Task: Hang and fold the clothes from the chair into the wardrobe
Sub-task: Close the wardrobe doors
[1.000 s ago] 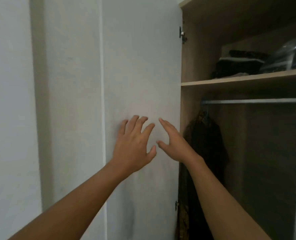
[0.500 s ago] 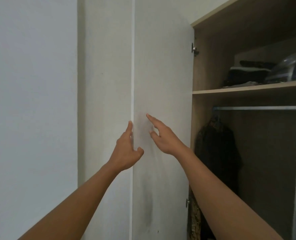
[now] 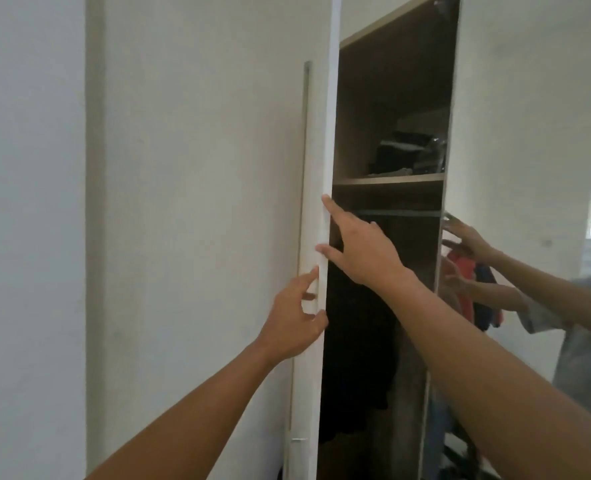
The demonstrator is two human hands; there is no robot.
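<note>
The wardrobe's white left door (image 3: 316, 168) stands edge-on to me, part way across the opening. My left hand (image 3: 295, 318) pinches that edge, thumb on the inner side and fingers on the outer face. My right hand (image 3: 359, 249) is higher up, fingers spread, with its index fingertip and thumb touching the same edge. Inside, a dark garment (image 3: 354, 341) hangs below the rail (image 3: 398, 213), and folded dark clothes (image 3: 403, 154) lie on the wooden shelf (image 3: 387, 180). The chair is out of view.
A mirrored door (image 3: 529, 150) closes the wardrobe's right side and reflects my arms, a grey T-shirt and red and blue clothes. A plain white wall (image 3: 27, 237) fills the left.
The door was lying back with both palms near its inner face. It has swung out towards me to edge-on, and my left hand has taken hold of its edge.
</note>
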